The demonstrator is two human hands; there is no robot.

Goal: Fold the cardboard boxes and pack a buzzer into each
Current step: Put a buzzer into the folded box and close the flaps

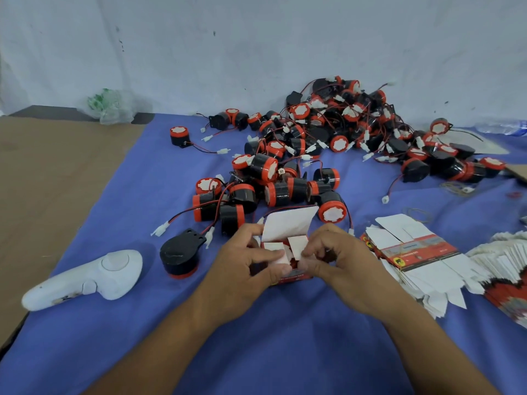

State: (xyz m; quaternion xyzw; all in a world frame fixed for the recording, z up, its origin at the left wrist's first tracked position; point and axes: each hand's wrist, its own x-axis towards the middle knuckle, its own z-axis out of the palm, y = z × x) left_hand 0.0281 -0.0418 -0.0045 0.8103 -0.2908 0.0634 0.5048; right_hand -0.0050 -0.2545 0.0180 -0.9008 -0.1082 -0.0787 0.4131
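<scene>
Cardboard box sits near the middle of the table, held from both sides. Left hand: fingers curled on the box's left side, thumb pressing a white side flap inward. Right hand: fingertips pinching the opposite white flap. Top lid flap stands upright, open. Buzzer pile spreads toward the far right edge. One lone buzzer just left of the left hand. Flat box stack near the right edge. White controller near the left edge.
</scene>
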